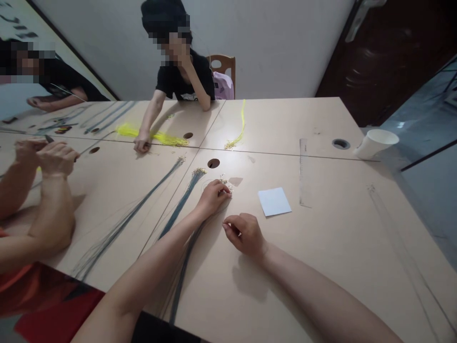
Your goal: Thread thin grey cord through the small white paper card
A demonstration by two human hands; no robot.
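Observation:
My left hand (215, 196) is closed, fingertips pinched together at the small gold ends (224, 180) of a loose dark cord bundle (185, 267). Most of that bundle runs under my left forearm toward the table's near edge. What sits between these fingertips is too small to make out. Slightly nearer and to the right, my right hand (246, 233) hovers above the table with thumb and forefinger brought together; anything in that pinch is not discernible. A tidier blue-grey cord bundle (178, 209) with gold tips lies just left of my left hand.
A white paper square (274, 201), clear ruler (303, 171) and white cup (378, 143) are to the right. Another dark bundle (135, 214) and yellow cords (157, 136) lie leftward. A co-worker's hand (143, 142) rests opposite; another person's hands (53, 155) work at left.

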